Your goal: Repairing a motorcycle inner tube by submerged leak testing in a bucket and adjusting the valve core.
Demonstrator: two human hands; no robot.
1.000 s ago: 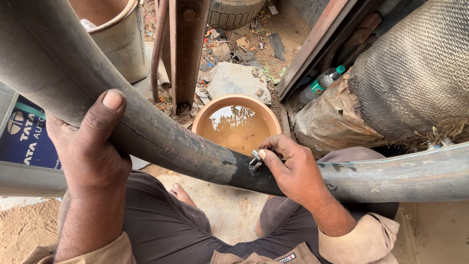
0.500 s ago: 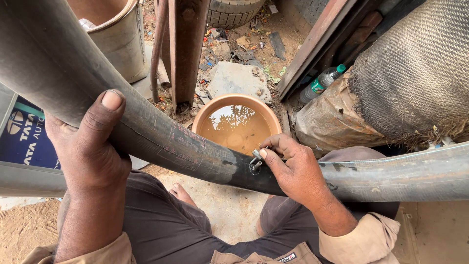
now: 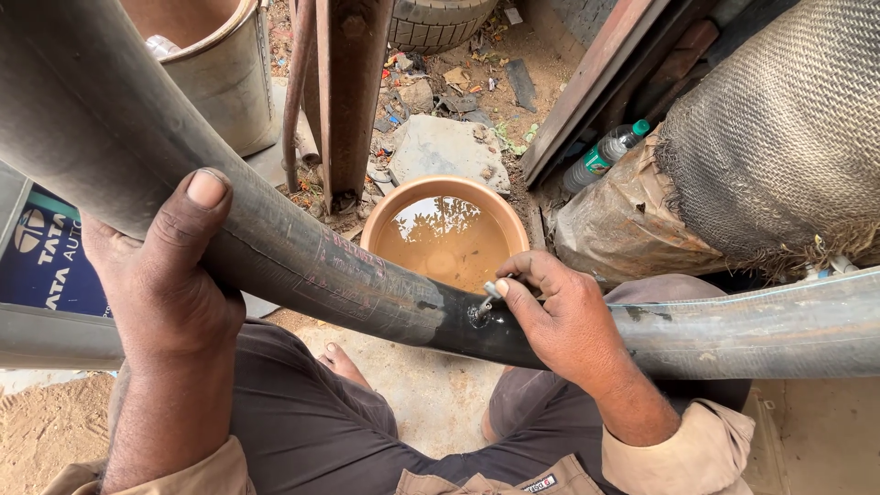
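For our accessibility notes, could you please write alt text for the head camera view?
A seated person's left hand grips a black rubber inner tube while the right hand pinches its small metal valve. Beyond it, a basin of brown water sits on littered ground.

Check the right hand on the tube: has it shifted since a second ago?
Barely. The right hand stays at the wet patch on the black rubber tube, below the rim of the water bowl; only its fingers re-gripped the small metal tool.
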